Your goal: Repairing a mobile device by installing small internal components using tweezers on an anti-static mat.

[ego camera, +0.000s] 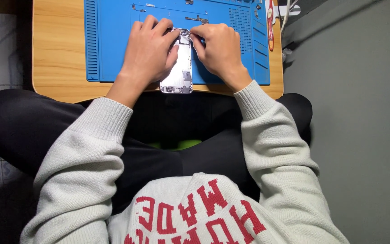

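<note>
An opened phone body (pixel 179 72), silver with its inner parts showing, lies on a blue work mat (pixel 109 40) on a small wooden table (pixel 57 49). My left hand (pixel 147 49) grips the phone's left side near its top. My right hand (pixel 220 47) rests at the phone's right, its fingers pinched on a thin tool or small part (pixel 183 30) at the phone's top edge; which one, I cannot tell. Both hands meet over the phone's upper end.
Small metal parts (pixel 197 19) lie on the mat beyond the hands. A red-handled tool (pixel 271 25) sits at the table's right edge. A grey wall is on the right, tiled floor on the left, and my legs in black trousers are under the table's near edge.
</note>
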